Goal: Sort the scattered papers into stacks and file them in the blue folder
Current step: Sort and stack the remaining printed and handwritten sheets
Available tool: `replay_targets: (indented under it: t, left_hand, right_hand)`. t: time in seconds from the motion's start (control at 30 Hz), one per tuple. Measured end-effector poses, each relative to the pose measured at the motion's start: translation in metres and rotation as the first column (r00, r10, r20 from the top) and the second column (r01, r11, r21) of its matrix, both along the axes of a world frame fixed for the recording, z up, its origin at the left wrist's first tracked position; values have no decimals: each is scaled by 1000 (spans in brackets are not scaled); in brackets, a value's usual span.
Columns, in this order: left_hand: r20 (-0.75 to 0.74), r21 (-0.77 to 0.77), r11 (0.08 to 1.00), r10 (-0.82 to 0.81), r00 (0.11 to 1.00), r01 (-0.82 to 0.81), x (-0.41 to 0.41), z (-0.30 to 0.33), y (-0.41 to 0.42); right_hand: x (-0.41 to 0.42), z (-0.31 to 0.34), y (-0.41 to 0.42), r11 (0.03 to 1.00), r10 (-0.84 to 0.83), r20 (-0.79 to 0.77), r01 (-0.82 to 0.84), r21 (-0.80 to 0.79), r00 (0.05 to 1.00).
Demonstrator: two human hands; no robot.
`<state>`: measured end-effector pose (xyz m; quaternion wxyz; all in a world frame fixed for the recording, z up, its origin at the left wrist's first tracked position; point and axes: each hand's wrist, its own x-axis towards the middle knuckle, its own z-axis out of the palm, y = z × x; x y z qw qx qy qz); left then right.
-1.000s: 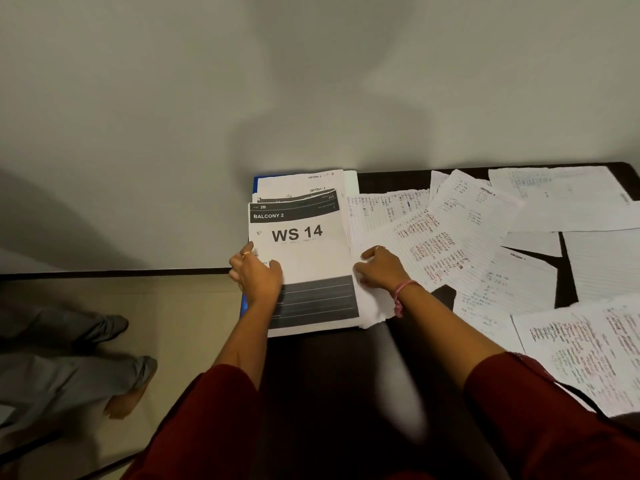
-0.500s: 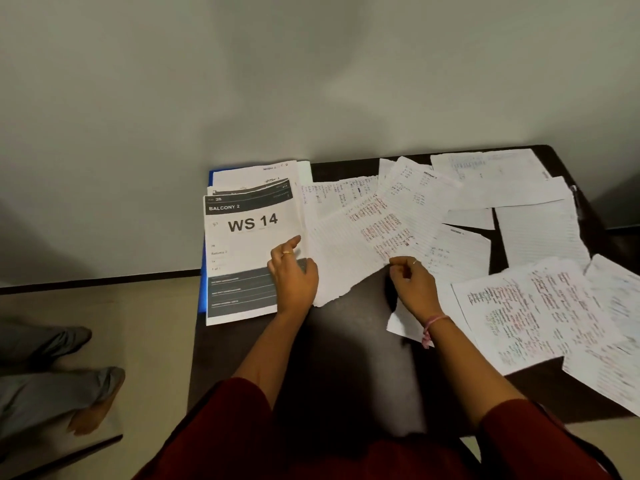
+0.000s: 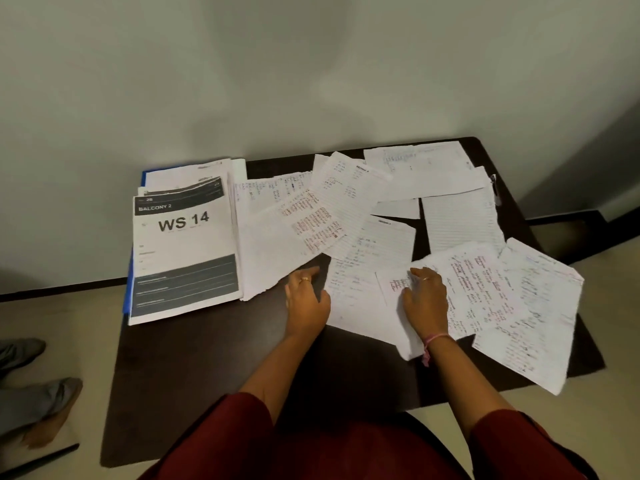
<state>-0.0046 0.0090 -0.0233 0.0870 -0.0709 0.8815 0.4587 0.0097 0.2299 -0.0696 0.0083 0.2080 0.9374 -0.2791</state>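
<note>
Having left the stack [image 3: 183, 251], both hands reach papers [image 3: 360, 282].

One blue folder [image 3: 129, 289] — one printed stack [image 3: 183, 258] on it; roughly ten handwritten sheets [image 3: 460, 220] scattered — two hands.

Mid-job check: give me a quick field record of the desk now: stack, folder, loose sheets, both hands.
printed stack: WS 14 sheet on top, at the table's left edge
blue folder: under that stack, only its left edge shows
loose handwritten sheets: spread overlapping across the middle and right of the table
left hand: fingers relaxed, at the near edge of a loose sheet, holds nothing
right hand: rests flat on a sheet
filing: loose sheets not yet stacked
</note>
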Motion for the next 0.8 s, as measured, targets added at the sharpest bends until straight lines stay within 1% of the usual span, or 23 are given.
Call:
replay_targets:
  t: [0.07,0.13,0.2,0.3,0.4,0.47,0.53,0.6,0.67,0.73,0.8]
  left_hand:
    - [29,-45,998,-49,998,50,8,-7,25]
    - [90,-104,986,-119,989,128,12,-17,36]
    - [172,-151,968,-172,970,198,14,-24,54]
    - [252,-230,938,-202,946,261,15,-28,73]
    - [222,-285,940,-124,967,186,14,-27,85]
    - [185,-311,941,-77,980,133,12,-27,90]
    - [178,-346,930,-63,982,122,11,-28,95]
    - [176,-363,923,-68,982,129,12,-30,99]
    - [162,-383,909,-107,981,162,13,-31,104]
    - [155,-408,883,-181,971,230,14,-32,109]
    - [173,-447,834,-275,946,325,15,-36,113]
  right_hand:
    - [9,-2,24,999,-34,67,33,28,997]
    - [12,-4,32,999,-39,119,35,38,992]
    - [14,-5,44,998,-14,166,4,60,986]
    - [13,-8,52,998,57,201,-63,21,978]
    - [12,-10,54,971,239,163,-240,-10,957]
    - [9,-11,56,926,377,143,-375,-40,915]
    - [4,-11,60,890,456,114,-451,-71,882]
    - [1,-11,62,867,497,86,-489,-101,864]
    - [-2,-12,65,851,518,49,-508,-130,854]
    - [-3,-11,66,829,526,-10,-516,-217,850]
    - [-2,-9,68,795,507,-88,-505,-338,857]
